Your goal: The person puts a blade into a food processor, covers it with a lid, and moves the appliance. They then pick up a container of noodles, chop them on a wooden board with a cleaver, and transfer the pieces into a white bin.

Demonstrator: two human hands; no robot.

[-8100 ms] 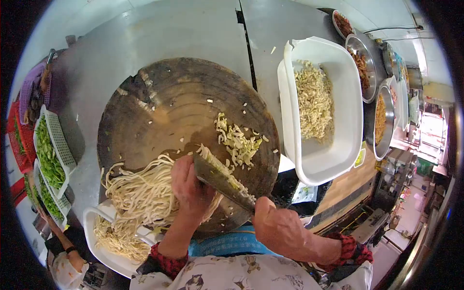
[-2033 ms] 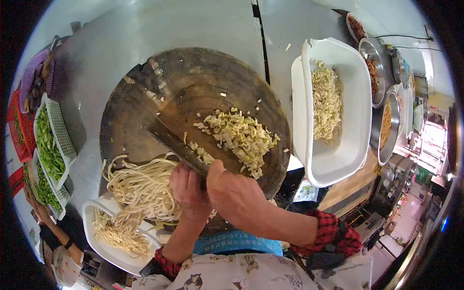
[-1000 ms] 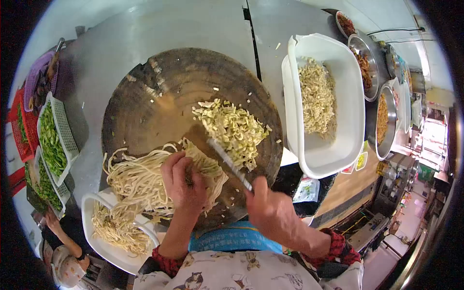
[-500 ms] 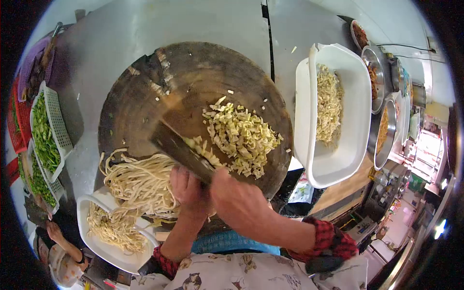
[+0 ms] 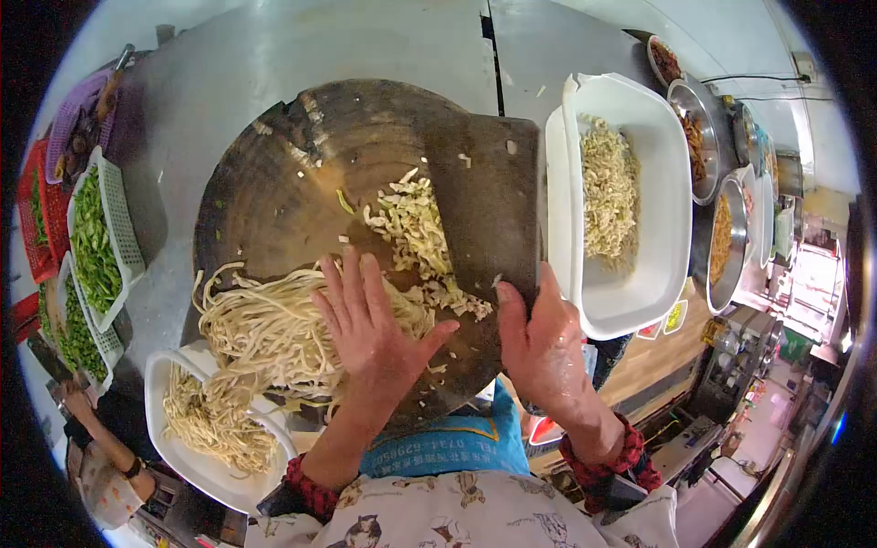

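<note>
My right hand (image 5: 546,342) grips a wide-bladed cleaver (image 5: 489,196) at its near end. The broad face of the blade shows at the right side of a round wooden chopping board (image 5: 274,196), with a few pale bits stuck to it. Chopped pale-green pieces (image 5: 409,219) lie along the blade's left edge, and the blade hides part of that area. Fingers spread, my left hand (image 5: 373,320) is over the right part of a heap of long pale strips (image 5: 269,324). Its thumb points toward the small cut bits near the cleaver.
Right of the board stands a white tub (image 5: 665,219) with chopped pieces in it; metal bowls (image 5: 728,247) are beyond. A white container (image 5: 163,429) of strips sits at the lower left. Green vegetables fill baskets (image 5: 123,233) at left, where another person's arm (image 5: 105,438) shows.
The cleaver has moved from the board's middle to its right side, its broad face now showing. My hands have separated, and my left fingers have spread out. The chopped heap is narrower and partly covered.
</note>
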